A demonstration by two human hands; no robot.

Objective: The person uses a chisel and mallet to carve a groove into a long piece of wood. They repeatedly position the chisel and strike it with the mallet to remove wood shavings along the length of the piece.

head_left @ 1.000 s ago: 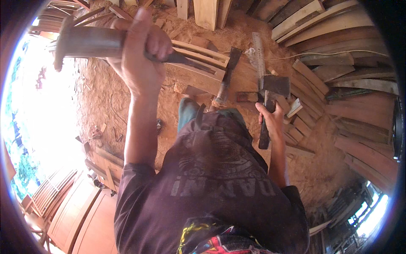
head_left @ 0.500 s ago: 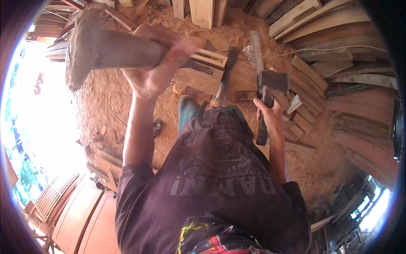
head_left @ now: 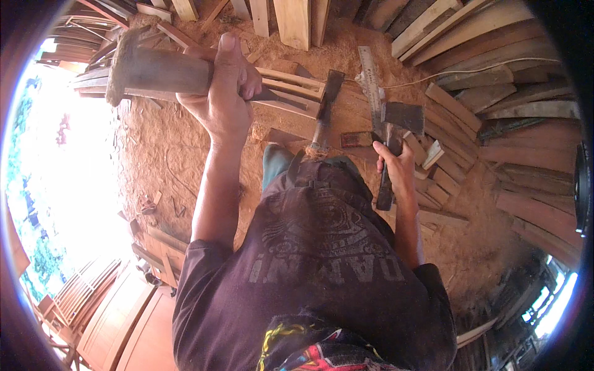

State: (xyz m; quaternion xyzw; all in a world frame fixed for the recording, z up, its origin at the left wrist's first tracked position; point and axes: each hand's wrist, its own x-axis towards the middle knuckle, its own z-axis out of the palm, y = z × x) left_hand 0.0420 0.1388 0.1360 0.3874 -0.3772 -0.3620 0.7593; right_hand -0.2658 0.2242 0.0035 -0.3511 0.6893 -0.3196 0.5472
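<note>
My left hand (head_left: 221,102) is closed round the thick wooden handle of a chisel (head_left: 162,71), whose butt is frayed. The dark blade comes out past my fingers and points right, over a pale slotted piece of wood (head_left: 294,83); whether its tip touches the wood I cannot tell. In my right hand (head_left: 399,164) is a hammer (head_left: 403,117), gripped by its dark handle with the blocky head up. Between the hands lies another tool with a dark flat head (head_left: 333,86) and a wooden handle, close to the slotted piece's right end.
A metal ruler (head_left: 370,74) lies beyond the hammer, near a pale cord (head_left: 458,73). A small dark block (head_left: 357,140) sits left of my right hand. Stacked boards (head_left: 526,114) line the right side, and upright planks (head_left: 292,23) stand ahead. Shavings cover the floor (head_left: 161,148).
My left hand has turned and come down with the chisel, its thumb now pointing up and the blade showing more plainly. The right hand with the hammer has barely moved.
</note>
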